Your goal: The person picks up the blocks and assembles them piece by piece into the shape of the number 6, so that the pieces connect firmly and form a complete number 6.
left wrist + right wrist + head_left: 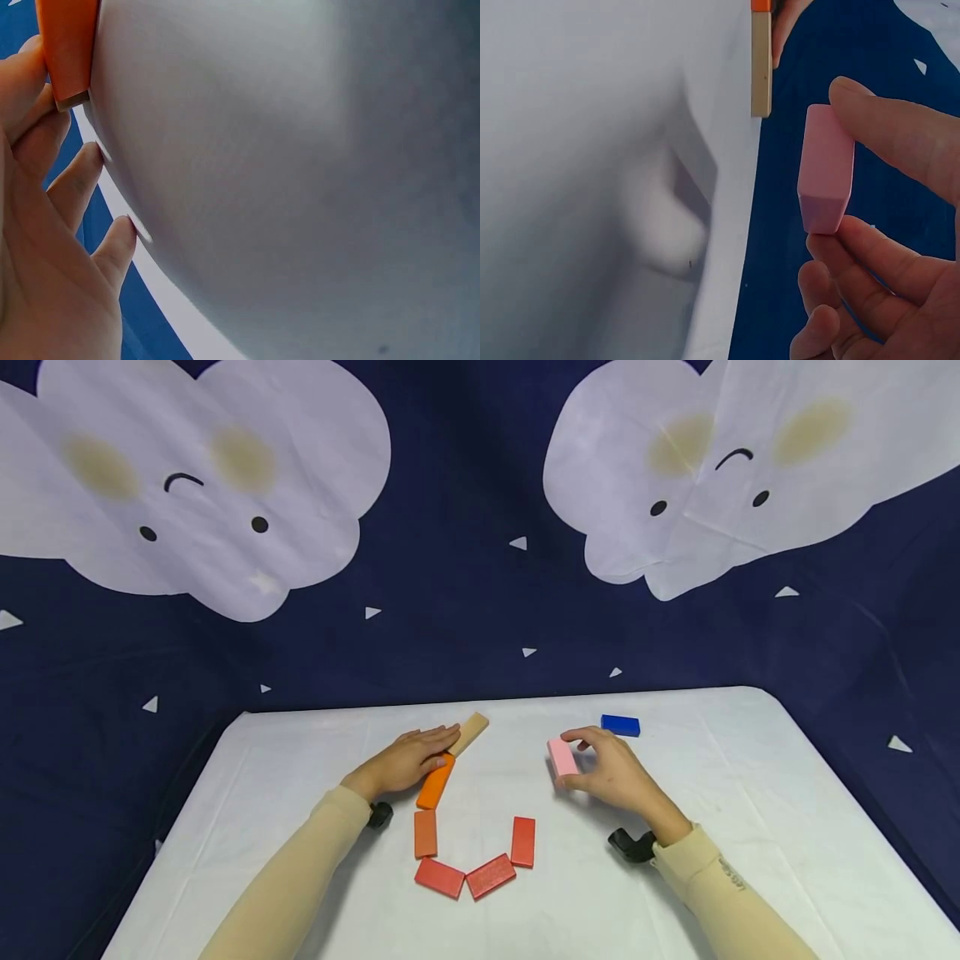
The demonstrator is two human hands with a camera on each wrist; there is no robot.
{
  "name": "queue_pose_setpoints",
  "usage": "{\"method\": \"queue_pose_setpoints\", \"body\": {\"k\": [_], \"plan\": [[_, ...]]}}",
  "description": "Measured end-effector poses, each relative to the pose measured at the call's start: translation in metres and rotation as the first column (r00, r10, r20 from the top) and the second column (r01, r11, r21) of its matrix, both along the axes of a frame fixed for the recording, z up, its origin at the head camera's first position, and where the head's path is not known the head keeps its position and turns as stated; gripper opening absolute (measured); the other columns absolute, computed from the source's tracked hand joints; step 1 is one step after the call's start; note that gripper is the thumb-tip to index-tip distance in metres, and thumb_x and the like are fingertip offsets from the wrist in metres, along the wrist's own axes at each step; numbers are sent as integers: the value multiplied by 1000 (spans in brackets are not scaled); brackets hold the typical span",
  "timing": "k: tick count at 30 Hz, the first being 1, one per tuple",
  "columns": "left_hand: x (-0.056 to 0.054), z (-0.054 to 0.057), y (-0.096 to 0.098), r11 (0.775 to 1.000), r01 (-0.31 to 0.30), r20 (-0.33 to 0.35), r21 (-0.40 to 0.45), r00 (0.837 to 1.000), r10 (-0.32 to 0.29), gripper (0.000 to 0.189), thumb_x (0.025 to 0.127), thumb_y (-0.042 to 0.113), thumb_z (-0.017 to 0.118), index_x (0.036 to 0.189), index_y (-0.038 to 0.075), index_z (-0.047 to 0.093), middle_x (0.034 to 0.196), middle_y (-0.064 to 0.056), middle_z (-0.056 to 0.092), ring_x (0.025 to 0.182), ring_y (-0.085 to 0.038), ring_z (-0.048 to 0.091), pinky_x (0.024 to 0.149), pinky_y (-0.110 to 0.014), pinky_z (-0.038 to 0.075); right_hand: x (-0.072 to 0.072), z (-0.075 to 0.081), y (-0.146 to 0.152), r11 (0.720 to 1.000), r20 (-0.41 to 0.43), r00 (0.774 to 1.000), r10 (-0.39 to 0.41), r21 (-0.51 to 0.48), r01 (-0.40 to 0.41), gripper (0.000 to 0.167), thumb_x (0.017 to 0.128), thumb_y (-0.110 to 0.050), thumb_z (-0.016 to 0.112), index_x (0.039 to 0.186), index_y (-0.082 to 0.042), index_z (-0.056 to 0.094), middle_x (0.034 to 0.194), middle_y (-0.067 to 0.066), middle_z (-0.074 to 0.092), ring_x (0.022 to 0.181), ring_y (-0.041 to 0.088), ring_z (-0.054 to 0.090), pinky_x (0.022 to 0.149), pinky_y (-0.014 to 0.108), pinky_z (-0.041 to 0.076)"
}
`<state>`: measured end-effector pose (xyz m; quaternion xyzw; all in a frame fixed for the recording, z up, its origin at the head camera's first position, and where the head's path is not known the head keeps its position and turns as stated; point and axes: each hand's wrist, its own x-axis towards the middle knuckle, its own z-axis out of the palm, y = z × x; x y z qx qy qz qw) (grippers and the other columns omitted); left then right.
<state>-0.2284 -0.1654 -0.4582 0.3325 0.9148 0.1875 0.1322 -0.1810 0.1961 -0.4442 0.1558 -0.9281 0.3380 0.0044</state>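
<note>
My right hand point(611, 770) holds a pink block point(562, 757) over the right half of the table, pinching it between thumb and fingers. In the right wrist view the pink block point(826, 165) is lifted off the cloth, its shadow falling to the left. My left hand point(408, 762) lies with fairly straight fingers by the orange block point(436, 782) and the plain wooden block point(470, 734). Its fingertips overlap the near end of the wooden block. In the left wrist view, the fingers point(75, 180) reach to the cloth beside the orange block point(69, 49).
A curved row on the white table point(675, 902) continues with a dark orange block point(425, 833) and three red blocks, one of them point(523, 842) at the right end. Behind my right hand lies a blue block point(620, 725). A dark blue cloud-print curtain point(457, 568) hangs at the back.
</note>
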Motion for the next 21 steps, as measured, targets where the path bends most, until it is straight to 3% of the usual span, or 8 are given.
{"method": "queue_pose_setpoints", "body": {"k": [21], "plan": [[0,-1,1,1000,-9,-9,-5,1000,9,56,108,26,48,158,11,31,164,-3,28,150,-26,26,121,-56,17,5,1,-25,998,6,998,69,-5,-69,63,72,-29,92,127,-13,66,123,4,65,107,26,59,90,47,49]]}}
